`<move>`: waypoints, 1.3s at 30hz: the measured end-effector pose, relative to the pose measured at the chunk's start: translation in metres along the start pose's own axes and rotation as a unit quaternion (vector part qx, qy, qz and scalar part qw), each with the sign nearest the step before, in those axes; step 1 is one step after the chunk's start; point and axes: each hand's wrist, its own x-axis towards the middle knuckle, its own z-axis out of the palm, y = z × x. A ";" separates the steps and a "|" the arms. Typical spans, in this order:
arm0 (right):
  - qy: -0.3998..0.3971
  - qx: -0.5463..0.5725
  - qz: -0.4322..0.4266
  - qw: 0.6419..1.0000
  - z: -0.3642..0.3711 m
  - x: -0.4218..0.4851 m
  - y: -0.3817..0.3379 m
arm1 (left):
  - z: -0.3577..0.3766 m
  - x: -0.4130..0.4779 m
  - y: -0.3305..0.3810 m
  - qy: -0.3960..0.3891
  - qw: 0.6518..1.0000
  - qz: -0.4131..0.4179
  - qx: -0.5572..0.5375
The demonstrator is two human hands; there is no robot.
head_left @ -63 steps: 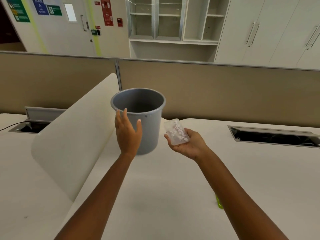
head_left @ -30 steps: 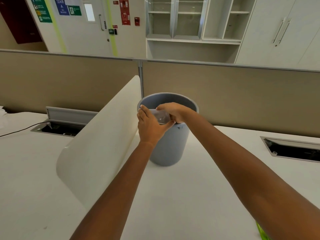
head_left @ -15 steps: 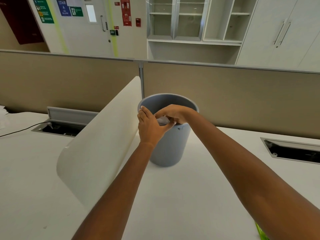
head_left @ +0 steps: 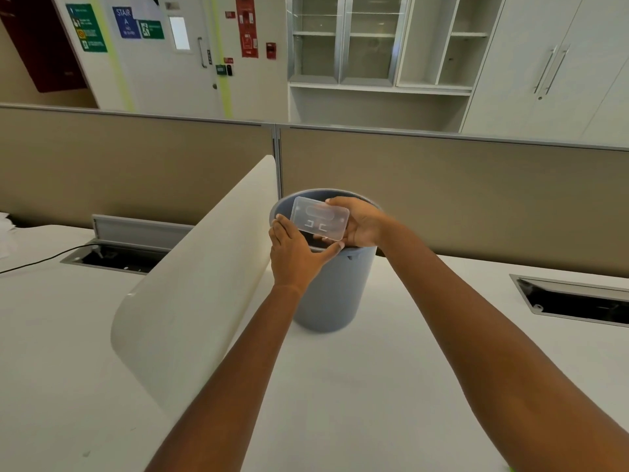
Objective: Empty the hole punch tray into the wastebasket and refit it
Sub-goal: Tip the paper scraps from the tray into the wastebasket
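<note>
A grey wastebasket [head_left: 328,294] stands upright on the white desk. My right hand [head_left: 362,223] holds the clear plastic hole punch tray [head_left: 320,222] over the basket's mouth, its underside turned up toward me. My left hand [head_left: 296,253] grips the basket's near rim, thumb touching the rim at the right. The hole punch itself is out of sight, apart from a sliver of green at the bottom right edge [head_left: 510,468].
A curved white divider panel [head_left: 190,291] rises just left of the basket. Cable troughs are cut into the desk at left [head_left: 112,257] and right [head_left: 575,301]. A beige partition [head_left: 442,199] runs behind the basket.
The tray was low inside the basket's mouth under my right hand; now it is lifted above the rim with its flat underside showing. My left hand has stayed on the rim.
</note>
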 end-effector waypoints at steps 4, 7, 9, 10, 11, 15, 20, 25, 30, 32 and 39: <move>-0.014 0.036 -0.016 0.999 -0.007 -0.002 0.000 | 0.000 0.000 0.001 -0.006 1.000 -0.006 -0.012; -0.018 0.034 -0.022 0.999 -0.009 -0.004 0.000 | 0.001 0.000 0.000 -0.011 1.000 -0.009 -0.012; -0.014 0.023 -0.029 0.999 -0.009 -0.005 0.000 | 0.001 0.001 0.000 -0.010 1.000 -0.009 -0.010; -0.011 0.009 -0.035 0.999 -0.009 -0.006 0.001 | 0.001 0.000 0.000 -0.009 1.000 -0.009 -0.008; -0.009 -0.009 -0.043 0.999 -0.009 -0.006 0.001 | 0.001 0.001 0.000 -0.008 1.000 -0.009 -0.005; 0.013 -0.103 -0.098 0.990 -0.006 -0.004 0.005 | 0.002 0.000 0.000 -0.006 1.000 -0.012 -0.004; 0.068 -0.271 -0.177 0.944 -0.002 -0.006 0.007 | 0.002 0.000 -0.002 -0.002 1.000 -0.003 -0.008; 0.129 -0.400 -0.258 0.870 0.003 -0.004 0.011 | 0.002 0.000 -0.002 0.001 1.000 0.003 -0.010; 0.115 -0.411 -0.254 0.868 0.002 -0.005 0.011 | 0.001 0.000 -0.002 0.001 1.000 0.004 -0.010; 0.124 -0.406 -0.251 0.870 0.001 -0.006 0.011 | 0.001 -0.001 -0.002 0.000 1.000 0.004 -0.013; 0.213 -0.346 -0.282 0.869 -0.009 -0.002 0.012 | 0.002 -0.001 -0.001 -0.010 1.000 -0.002 -0.009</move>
